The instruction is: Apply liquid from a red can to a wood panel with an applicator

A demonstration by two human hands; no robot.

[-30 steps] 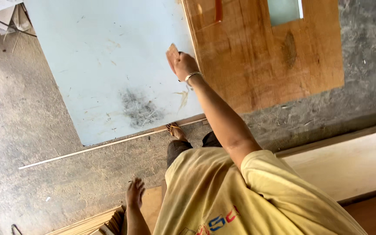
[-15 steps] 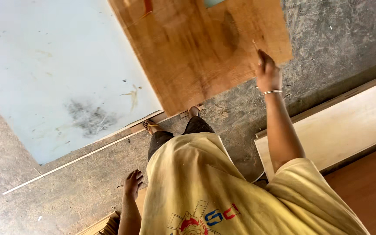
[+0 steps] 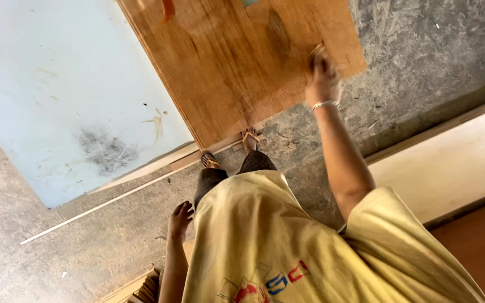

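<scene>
A large brown plywood board [image 3: 242, 62] lies on the concrete floor ahead of my feet. My right hand [image 3: 324, 78], with a metal bracelet on its wrist, reaches out over the board's near right corner. Its fingers are closed on a small brown piece [image 3: 315, 51] pressed to the wood; motion blur hides what kind of piece it is. My left hand [image 3: 181, 217] hangs loose beside my yellow shirt, fingers apart and holding nothing. My sandalled feet [image 3: 228, 150] stand at the board's near edge.
A pale blue sheet [image 3: 63, 95] with a dark smudge lies left of the board. A thin white strip [image 3: 102, 205] runs across the grey floor. A cream panel [image 3: 450, 163] and a red-brown surface [image 3: 484, 247] lie to the right. Stacked wood [image 3: 141, 286] shows at the bottom.
My right hand has swept to the right across the board, from near its edge by the blue sheet to its right corner. The view has followed. My left hand stays hanging.
</scene>
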